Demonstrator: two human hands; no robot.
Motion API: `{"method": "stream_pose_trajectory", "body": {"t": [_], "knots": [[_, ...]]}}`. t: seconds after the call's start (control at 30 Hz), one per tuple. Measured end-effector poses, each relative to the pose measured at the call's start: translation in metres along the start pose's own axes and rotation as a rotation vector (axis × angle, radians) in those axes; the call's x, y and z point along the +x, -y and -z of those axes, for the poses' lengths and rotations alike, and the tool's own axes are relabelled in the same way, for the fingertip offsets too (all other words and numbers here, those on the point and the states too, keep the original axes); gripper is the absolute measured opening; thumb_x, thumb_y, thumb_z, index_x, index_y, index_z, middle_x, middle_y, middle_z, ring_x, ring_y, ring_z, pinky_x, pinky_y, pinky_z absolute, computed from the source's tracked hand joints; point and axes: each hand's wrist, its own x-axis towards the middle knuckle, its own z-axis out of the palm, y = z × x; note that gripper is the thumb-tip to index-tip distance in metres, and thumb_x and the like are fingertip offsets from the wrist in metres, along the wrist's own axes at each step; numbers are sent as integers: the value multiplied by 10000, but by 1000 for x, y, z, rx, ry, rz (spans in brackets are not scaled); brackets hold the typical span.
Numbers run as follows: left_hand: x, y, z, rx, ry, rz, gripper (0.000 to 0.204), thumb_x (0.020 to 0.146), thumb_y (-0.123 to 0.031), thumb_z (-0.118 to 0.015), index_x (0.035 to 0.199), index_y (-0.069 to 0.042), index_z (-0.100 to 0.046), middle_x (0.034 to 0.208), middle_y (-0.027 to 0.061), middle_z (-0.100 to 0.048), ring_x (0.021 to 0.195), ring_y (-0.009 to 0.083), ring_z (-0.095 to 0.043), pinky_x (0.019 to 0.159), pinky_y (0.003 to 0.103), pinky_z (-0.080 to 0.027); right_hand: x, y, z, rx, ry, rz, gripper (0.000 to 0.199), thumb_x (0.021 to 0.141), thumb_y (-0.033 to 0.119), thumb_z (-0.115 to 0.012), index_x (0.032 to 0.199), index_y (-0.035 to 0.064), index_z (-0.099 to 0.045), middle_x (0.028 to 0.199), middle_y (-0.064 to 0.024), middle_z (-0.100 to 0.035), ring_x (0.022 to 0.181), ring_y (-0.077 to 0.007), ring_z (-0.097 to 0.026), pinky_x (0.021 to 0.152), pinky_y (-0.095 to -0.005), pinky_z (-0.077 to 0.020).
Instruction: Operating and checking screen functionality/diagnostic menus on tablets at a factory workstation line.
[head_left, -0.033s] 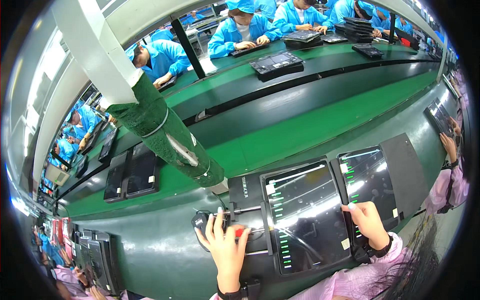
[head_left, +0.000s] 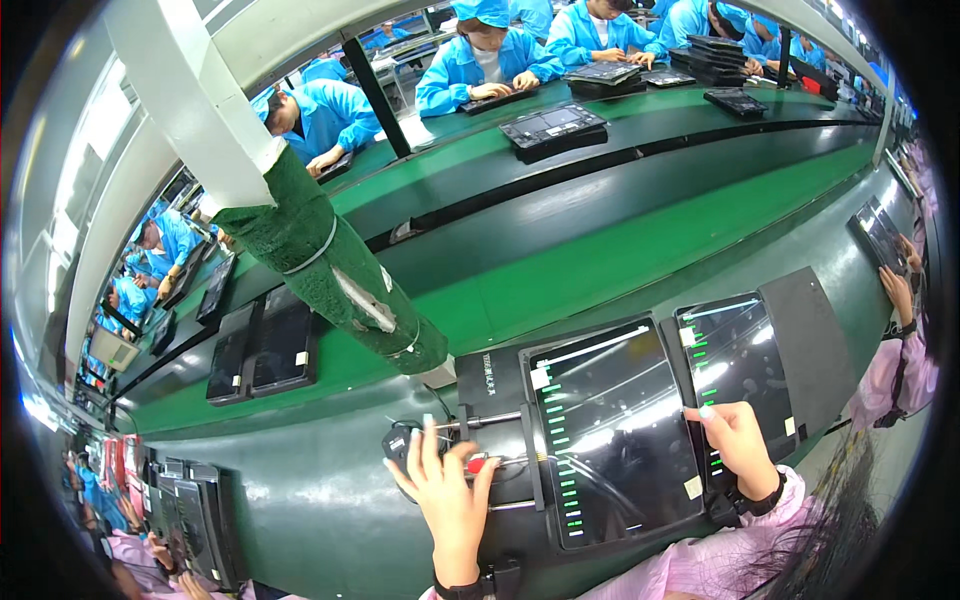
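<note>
A tablet [head_left: 610, 420] with a dark lit screen and a column of green marks lies in a black fixture [head_left: 495, 385]. At the fixture's left side are metal rods and a small red knob [head_left: 475, 465]. My left hand [head_left: 447, 505] has thumb and index finger around that knob, its other fingers stretched out over a black round device [head_left: 397, 440]. My right hand [head_left: 738, 440], fingers curled, touches the tablet's right edge with its fingertips. Right of it lies a second tablet [head_left: 735, 350] with similar green marks, partly behind that hand.
A post wrapped in green material [head_left: 340, 270] stands beyond the fixture. Dark tablets [head_left: 285, 345] lie on the green bench to the left, and a stack of panels [head_left: 195, 525] is at lower left. Co-workers in blue [head_left: 490, 65] sit across; another person's hands [head_left: 897, 290] are at right.
The index finger of my left hand has lifted slightly near the red knob, and the hand has shifted a little. My right hand and the tablets look the same.
</note>
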Motion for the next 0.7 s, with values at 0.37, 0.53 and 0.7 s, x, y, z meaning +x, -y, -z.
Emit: {"method": "stream_pose_trajectory", "body": {"t": [0.37, 0.53, 0.7], "knots": [[4, 28, 8, 134, -414, 279, 240, 895, -103, -486, 1111, -11, -535, 1408, 217, -274, 1271, 372, -292, 1027, 483, -234, -38, -6, -27, 281, 325, 375, 832, 821, 63, -583, 1427, -25, -19, 1502, -174, -37, 1395, -233, -27, 1113, -333, -52], [-3, -1, 16, -120, -532, 129, 240, 914, -106, -426, 1092, 17, -528, 1378, 209, -330, 1275, 369, -285, 1034, 490, -217, -42, -5, -35, 502, 368, 195, 851, 787, 82, -678, 1422, -17, -119, 1463, -155, -194, 1362, -206, -170, 1104, -323, -125], [-2, -48, 5, -424, -520, -57, 438, 971, -296, -259, 1239, 1, -437, 1391, 179, -340, 1306, 316, -259, 1074, 454, -177, -48, 0, -5, 351, 461, 411, 880, 789, 154, -702, 1397, -79, -111, 1470, -184, -164, 1370, -225, -150, 1114, -321, -122]]}}
